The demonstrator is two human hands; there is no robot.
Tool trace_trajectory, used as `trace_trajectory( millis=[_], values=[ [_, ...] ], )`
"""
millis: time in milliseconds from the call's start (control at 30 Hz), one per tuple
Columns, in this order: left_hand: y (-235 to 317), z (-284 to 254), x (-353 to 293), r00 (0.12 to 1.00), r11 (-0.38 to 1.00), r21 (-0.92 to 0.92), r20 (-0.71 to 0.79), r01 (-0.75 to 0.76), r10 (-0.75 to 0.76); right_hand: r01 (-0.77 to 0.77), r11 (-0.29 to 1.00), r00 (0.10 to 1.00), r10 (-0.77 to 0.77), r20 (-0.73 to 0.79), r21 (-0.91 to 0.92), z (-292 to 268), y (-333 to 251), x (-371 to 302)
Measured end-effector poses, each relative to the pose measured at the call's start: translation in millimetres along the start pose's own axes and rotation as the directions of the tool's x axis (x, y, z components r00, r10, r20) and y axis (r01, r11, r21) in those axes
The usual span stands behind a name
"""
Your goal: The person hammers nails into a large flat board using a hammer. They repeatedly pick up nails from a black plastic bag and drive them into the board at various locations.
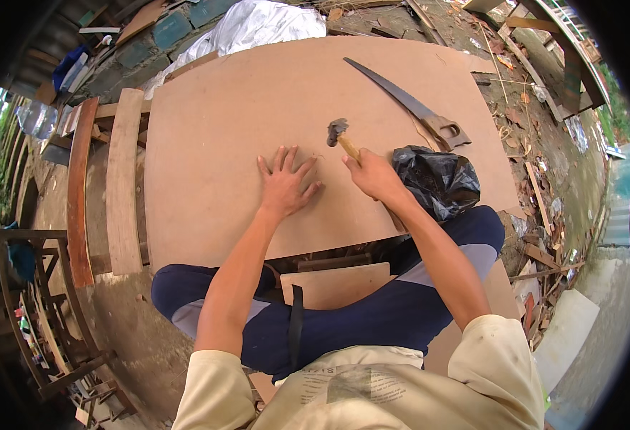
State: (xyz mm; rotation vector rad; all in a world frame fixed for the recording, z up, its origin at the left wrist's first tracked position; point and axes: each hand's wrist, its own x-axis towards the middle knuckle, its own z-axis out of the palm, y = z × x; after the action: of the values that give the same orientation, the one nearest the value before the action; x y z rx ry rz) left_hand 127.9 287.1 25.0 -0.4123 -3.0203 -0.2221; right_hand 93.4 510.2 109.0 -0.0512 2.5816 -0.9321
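Note:
A large brown plywood sheet [214,143] lies flat in front of me. Flat on its middle rests my left hand [285,183], fingers spread and holding nothing. My right hand [373,175] grips a claw hammer [345,142] by its wooden handle, with the dark metal head pointing away from me, just over the sheet. Beside my right wrist sits a black plastic bag [437,180]; its contents are hidden. Beyond the bag a handsaw [406,102] with a wooden handle lies on the sheet, blade toward the far side.
Wooden planks [123,183] stand along the sheet's left edge. A silvery cover [257,29] is heaped behind it. On the left is a wooden frame [35,308]. Wood scraps [541,254] litter the ground at right. A small board [336,285] lies between my legs.

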Motion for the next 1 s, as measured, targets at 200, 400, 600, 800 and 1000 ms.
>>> trace_trajectory(
  millis=[200,400,600,800,1000],
  values=[
    [20,-7,2,0.99,1.0,-0.001,0.141,0.025,-0.024,-0.179,0.967,0.983,0.168,0.077,0.181,-34,21,-43],
    [61,2,0,0.977,0.984,-0.011,0.122,0.177,-0.174,-0.168,0.96,0.986,0.165,0.03,0.226,-47,34,-43],
    [70,-18,13,0.943,0.97,-0.019,0.24,0.242,-0.231,-0.186,0.96,0.982,0.188,0.01,0.208,-52,43,-47],
    [64,-18,22,0.952,0.975,0.034,0.208,0.221,-0.223,-0.117,0.976,0.992,0.124,-0.028,0.185,-63,34,-55],
    [62,-34,22,0.917,0.981,0.054,0.35,0.184,-0.191,-0.104,0.982,0.991,0.116,-0.066,0.159,-69,34,-66]
  ],
)
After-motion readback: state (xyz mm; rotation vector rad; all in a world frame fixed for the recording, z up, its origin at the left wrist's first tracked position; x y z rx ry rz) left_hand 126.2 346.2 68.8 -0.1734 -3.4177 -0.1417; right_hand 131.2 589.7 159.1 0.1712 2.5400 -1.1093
